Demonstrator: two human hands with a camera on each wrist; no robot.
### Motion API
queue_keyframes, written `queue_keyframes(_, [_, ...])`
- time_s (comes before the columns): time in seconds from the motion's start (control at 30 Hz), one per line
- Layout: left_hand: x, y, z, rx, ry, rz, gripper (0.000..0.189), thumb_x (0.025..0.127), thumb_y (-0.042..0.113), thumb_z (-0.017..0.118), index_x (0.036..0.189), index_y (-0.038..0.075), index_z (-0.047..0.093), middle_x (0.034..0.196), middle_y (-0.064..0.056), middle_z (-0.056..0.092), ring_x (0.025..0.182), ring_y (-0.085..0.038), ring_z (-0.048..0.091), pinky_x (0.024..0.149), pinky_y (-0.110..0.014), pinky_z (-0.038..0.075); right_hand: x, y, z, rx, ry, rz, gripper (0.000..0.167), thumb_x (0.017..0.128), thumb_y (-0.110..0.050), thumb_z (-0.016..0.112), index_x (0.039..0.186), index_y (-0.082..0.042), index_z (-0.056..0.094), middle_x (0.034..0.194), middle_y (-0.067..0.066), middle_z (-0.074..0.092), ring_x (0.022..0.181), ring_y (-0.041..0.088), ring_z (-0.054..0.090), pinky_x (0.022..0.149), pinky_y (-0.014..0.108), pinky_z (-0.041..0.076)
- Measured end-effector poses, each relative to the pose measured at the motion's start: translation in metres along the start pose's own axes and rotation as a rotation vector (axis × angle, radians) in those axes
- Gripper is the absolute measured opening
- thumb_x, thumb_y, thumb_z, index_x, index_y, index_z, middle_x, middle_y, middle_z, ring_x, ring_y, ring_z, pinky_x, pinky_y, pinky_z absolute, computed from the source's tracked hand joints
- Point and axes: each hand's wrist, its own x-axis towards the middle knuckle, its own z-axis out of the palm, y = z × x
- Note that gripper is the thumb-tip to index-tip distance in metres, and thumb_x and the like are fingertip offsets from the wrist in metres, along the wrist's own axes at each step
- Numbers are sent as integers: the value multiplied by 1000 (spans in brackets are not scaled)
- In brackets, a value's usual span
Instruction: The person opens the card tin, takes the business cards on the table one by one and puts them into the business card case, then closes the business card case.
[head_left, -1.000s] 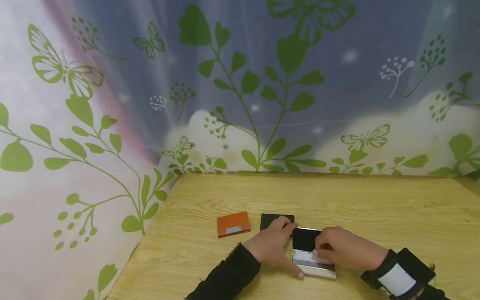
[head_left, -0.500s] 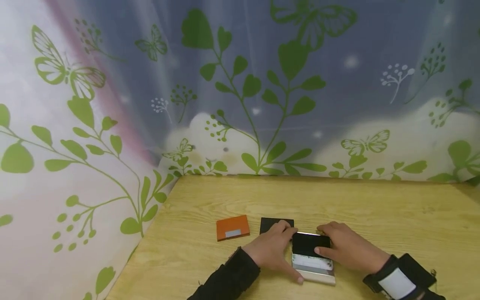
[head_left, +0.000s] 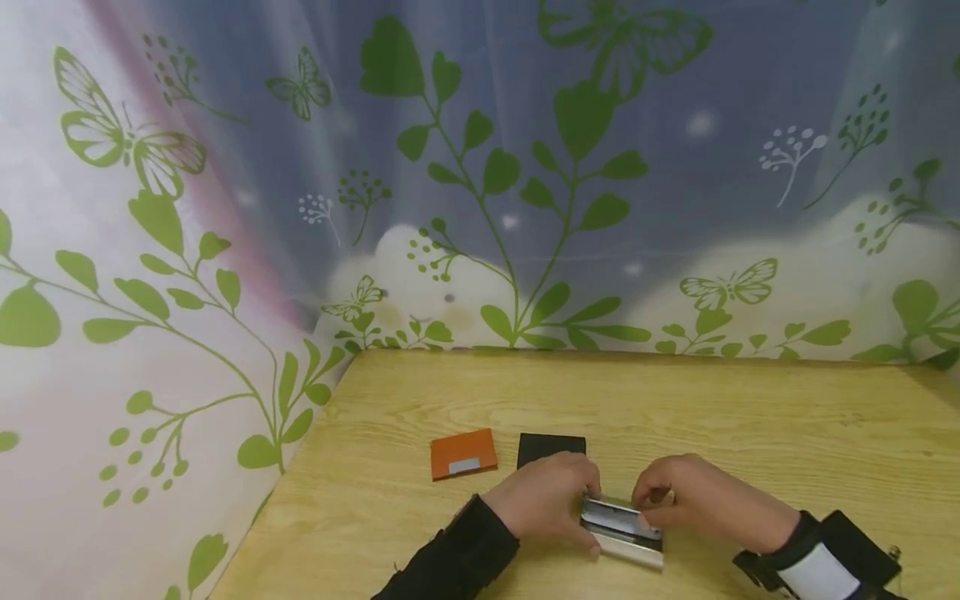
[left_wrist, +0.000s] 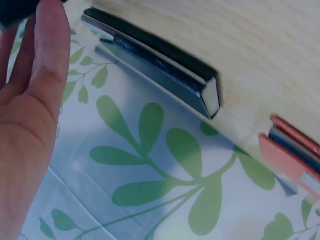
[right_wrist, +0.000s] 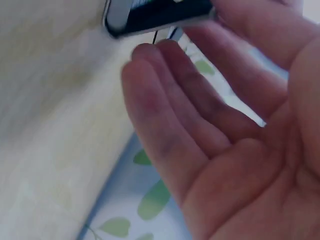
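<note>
A silver card case [head_left: 626, 550] with a black-lined lid stands half folded on the table in the head view, a white card [head_left: 617, 518] inside it. My left hand [head_left: 546, 500] grips its left side, fingers at the back and thumb at the front edge. On the right, my right hand [head_left: 708, 500] pinches the lid with thumb and forefinger. The right wrist view has the end of the case [right_wrist: 167, 17] at the top, above the right hand's other fingers [right_wrist: 160, 115]. The left wrist view shows only a dark corner of the case [left_wrist: 15, 12].
Behind the left hand lies a black card case [head_left: 551, 447], seen edge-on in the left wrist view. An orange card case [head_left: 463, 455] with a silver patch is farther left. A leaf-patterned curtain [head_left: 480, 208] borders the wooden table [head_left: 750, 400] at the back and left.
The lid of the silver card case has swung up from lying flat and folded toward its front half. My right hand has moved from the lid's right edge into a pinch on it.
</note>
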Motion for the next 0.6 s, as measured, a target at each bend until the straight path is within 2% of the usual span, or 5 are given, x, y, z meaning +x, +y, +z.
queue_keyframes(0.2, [0,7,-2,25,-18,49,30,75,38,95,79,19,72,83,15,53,77,3,44,69,-7,38,1,-2,16,-46,-14,-34,31,84,-34,87,100,-20,64,93,-10,55,82,6,46,70,25,41])
queue_keyframes(0.33, [-1,8,0,42,-6,56,29,76,39,93,78,20,73,81,14,50,74,4,42,66,-7,36,0,-2,18,-61,-5,-41,31,84,-36,86,101,-22,63,93,-10,54,82,5,46,70,25,41])
queue_keyframes(0.43, [-1,6,1,26,9,31,29,78,44,91,78,22,73,83,16,52,75,5,44,65,-8,38,2,-2,16,-40,0,-35,26,92,-42,78,102,-23,65,94,-11,57,83,5,49,70,25,43])
queue_keyframes(0.53, [-2,4,2,134,165,19,29,87,51,82,88,22,77,91,14,62,83,1,56,75,-12,46,5,-3,17,-100,98,-28,31,102,-46,65,112,-17,69,106,-5,64,95,12,60,78,33,52])
queue_keyframes(0.6, [-2,4,3,200,282,-34,38,94,56,71,104,20,79,106,7,69,98,-6,63,88,-22,51,6,-4,20,-155,191,-7,42,107,-47,55,122,-10,69,119,4,66,109,24,63,88,45,55])
